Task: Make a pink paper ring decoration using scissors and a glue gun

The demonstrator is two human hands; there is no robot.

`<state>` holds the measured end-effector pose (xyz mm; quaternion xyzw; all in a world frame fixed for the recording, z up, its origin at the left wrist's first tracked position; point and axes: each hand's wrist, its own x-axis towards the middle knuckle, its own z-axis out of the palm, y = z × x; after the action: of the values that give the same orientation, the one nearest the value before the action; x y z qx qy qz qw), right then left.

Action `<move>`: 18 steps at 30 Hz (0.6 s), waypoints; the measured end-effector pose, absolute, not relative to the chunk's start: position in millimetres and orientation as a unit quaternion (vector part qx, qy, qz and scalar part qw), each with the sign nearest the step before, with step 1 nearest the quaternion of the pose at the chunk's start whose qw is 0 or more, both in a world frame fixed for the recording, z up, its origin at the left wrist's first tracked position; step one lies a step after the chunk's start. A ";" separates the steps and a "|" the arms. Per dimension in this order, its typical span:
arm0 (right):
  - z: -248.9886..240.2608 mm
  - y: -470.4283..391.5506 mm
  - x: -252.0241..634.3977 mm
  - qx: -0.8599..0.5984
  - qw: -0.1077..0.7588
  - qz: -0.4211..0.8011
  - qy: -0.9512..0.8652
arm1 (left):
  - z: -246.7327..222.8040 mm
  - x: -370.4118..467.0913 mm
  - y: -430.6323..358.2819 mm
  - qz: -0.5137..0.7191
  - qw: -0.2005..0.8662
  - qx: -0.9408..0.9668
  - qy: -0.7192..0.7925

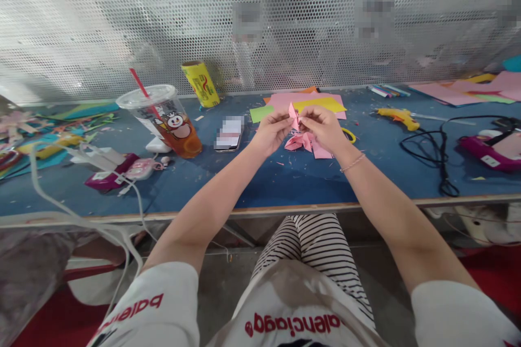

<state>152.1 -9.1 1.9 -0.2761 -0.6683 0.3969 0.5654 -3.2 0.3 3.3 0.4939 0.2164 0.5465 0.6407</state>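
A small folded piece of pink paper (293,116) is pinched between my two hands, above the blue tabletop. My left hand (274,130) grips its left side between thumb and fingers. From the right, my right hand (321,126) pinches the same piece near its edge. Just below my fingers lie several pink paper petals (299,142), beside a flat pink sheet (321,150). A yellow scissors handle (349,135) shows next to my right hand; its blades are hidden. Behind my hands is a stack of coloured paper with a yellow sheet (321,104) on top.
To the left stand a drink cup (175,127) with a red straw and a yellow tube (202,85). A phone (229,133) lies nearer. On the right are a yellow glue gun (398,117), a black cable (442,157) and a purple power strip (492,154). A perforated metal panel (277,27) closes the back.
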 end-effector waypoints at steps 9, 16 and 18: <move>3.1 -11.7 151.1 -0.276 0.566 0.388 -0.673 | 3.5 -3.1 0.9 0.548 0.647 0.487 0.212; 5.7 -15.2 147.3 -0.315 0.566 0.367 -0.668 | 2.4 -2.5 0.8 0.553 0.641 0.486 0.216; 5.4 -14.5 147.2 -0.317 0.565 0.371 -0.665 | 3.2 -2.0 -0.4 0.557 0.640 0.483 0.215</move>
<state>147.2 -14.5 5.4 -0.3173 -0.6651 0.3708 0.5653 -2.0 -0.4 3.2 0.4834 0.2151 0.5572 0.6400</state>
